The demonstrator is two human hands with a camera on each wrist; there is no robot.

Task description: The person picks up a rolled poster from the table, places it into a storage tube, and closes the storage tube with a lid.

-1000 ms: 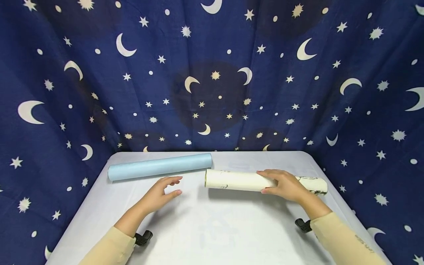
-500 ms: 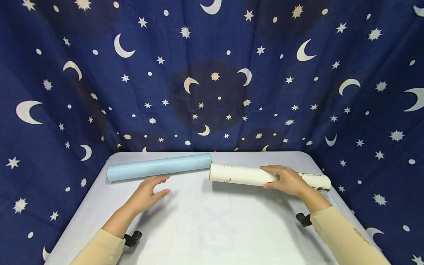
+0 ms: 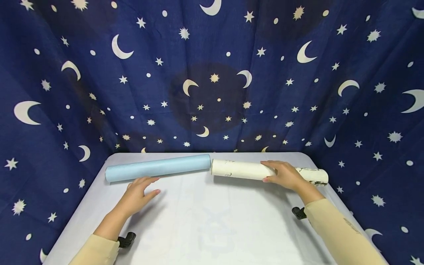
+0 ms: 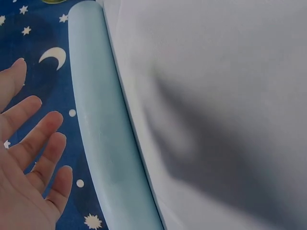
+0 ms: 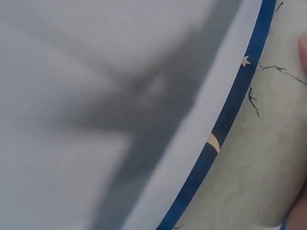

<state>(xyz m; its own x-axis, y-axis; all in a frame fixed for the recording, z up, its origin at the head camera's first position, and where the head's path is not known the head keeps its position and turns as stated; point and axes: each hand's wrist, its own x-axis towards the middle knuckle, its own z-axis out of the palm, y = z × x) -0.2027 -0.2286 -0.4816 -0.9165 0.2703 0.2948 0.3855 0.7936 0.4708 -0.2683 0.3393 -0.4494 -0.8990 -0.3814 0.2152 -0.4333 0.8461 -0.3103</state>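
The right hand lay curled over the cream roll at the worktop's far edge, end-on to the blue roll. The left hand hovered nearby, fingers apart. The cream roll looked light, stiff and prone to rolling; a mid-length grip would suit it.

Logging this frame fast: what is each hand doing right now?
Left hand: open, empty, beside the blue roll.
Right hand: grip curled over the white roll.
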